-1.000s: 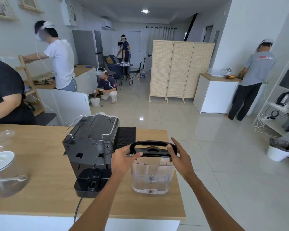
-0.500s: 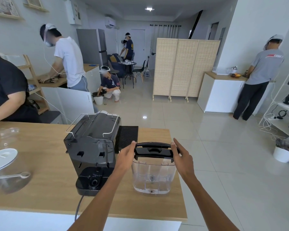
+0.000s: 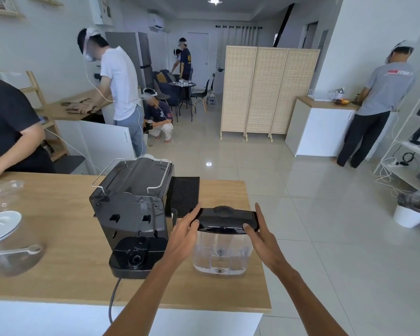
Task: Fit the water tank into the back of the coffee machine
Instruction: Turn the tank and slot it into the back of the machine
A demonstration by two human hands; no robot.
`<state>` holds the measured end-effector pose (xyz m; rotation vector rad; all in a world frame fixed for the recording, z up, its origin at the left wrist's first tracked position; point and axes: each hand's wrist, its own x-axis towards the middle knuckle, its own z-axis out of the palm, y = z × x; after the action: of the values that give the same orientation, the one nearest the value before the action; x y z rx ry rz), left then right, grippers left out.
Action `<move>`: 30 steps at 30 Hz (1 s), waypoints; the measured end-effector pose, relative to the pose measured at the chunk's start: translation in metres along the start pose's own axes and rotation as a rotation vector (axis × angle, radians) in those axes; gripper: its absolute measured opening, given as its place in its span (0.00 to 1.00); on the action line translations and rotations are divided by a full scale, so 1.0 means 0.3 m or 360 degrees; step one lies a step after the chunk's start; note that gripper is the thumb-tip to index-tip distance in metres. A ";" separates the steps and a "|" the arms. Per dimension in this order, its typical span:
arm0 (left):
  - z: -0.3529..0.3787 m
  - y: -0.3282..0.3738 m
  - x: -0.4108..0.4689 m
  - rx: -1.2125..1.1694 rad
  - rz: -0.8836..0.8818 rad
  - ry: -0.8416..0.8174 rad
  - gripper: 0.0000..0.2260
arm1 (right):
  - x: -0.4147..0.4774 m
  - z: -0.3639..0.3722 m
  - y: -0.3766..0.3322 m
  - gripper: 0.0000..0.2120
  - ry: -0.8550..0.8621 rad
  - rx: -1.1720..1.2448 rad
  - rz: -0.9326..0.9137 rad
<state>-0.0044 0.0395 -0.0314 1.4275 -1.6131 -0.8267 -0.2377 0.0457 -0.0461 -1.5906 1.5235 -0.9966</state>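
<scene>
A clear water tank (image 3: 222, 253) with a black lid stands upright on the wooden counter (image 3: 58, 238), to the right of the black coffee machine (image 3: 131, 209). The machine's back faces me, with its empty black base socket (image 3: 136, 258) low at the front. My left hand (image 3: 183, 235) grips the lid's left end, thumb on the near edge. My right hand (image 3: 261, 235) grips the lid's right end. The tank sits apart from the machine, with a small gap between them.
A black rubber mat (image 3: 185, 194) lies behind the tank. The machine's power cord (image 3: 112, 299) hangs over the counter's near edge. A clear jar with a white lid (image 3: 3, 238) stands at the left. A person in black (image 3: 7, 127) leans over the counter's far left.
Both hands have closed in on the tank lid's ends. The tank stays on the counter beside the machine. The camera has shifted slightly.
</scene>
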 end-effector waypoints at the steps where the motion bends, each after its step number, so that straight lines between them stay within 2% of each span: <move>1: 0.001 0.002 -0.001 0.0025 0.0011 -0.0008 0.22 | 0.000 0.004 0.004 0.34 0.0026 -0.0016 -0.0021; 3: 0.004 -0.021 -0.001 0.0086 0.0048 -0.0065 0.22 | -0.006 0.008 0.008 0.33 0.0064 -0.0007 -0.0060; 5: -0.004 -0.040 0.001 0.0177 0.0042 -0.0169 0.29 | -0.012 0.008 0.015 0.35 0.0057 0.0003 -0.0102; 8: -0.016 -0.046 0.010 0.0352 0.0102 -0.0299 0.43 | -0.009 0.003 0.041 0.44 -0.0014 -0.0008 -0.0142; 12: -0.017 -0.049 0.020 0.0462 0.0131 -0.0252 0.49 | 0.005 -0.001 0.068 0.53 -0.0044 -0.0075 -0.0142; 23: -0.034 -0.041 -0.041 0.0215 0.0178 -0.0122 0.47 | -0.027 0.021 0.021 0.54 0.0048 -0.0065 -0.0155; 30: -0.182 0.014 -0.139 0.0184 0.0266 0.0033 0.45 | -0.120 0.068 -0.123 0.54 0.0086 -0.0042 -0.0308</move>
<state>0.0436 0.0834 -0.0090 1.3537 -1.7617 -0.6298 -0.2030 0.0831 -0.0245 -1.7686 1.4438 -1.1371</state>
